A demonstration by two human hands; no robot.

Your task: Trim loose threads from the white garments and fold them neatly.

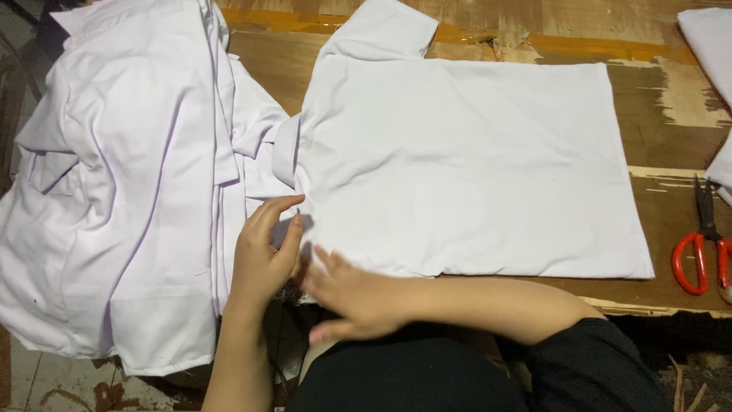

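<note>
Left hand [263, 255] half open, fingers curled, fingertips on the collar-side edge of the white shirt [465, 164], no firm hold visible. Right hand [354, 297] flat and open, palm down on the shirt's near corner just beside the left, gripping nothing. Shirt lies spread flat on the wooden table [663, 130], running away to the right of both hands. Left of the left hand: pile of white shirts [130, 191]. Far right, well apart: red-handled scissors [705, 244].

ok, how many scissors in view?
1: red-handled scissors on the wooden table at the right edge, partly cut off by the frame. More could lie hidden under the white shirts.
</note>
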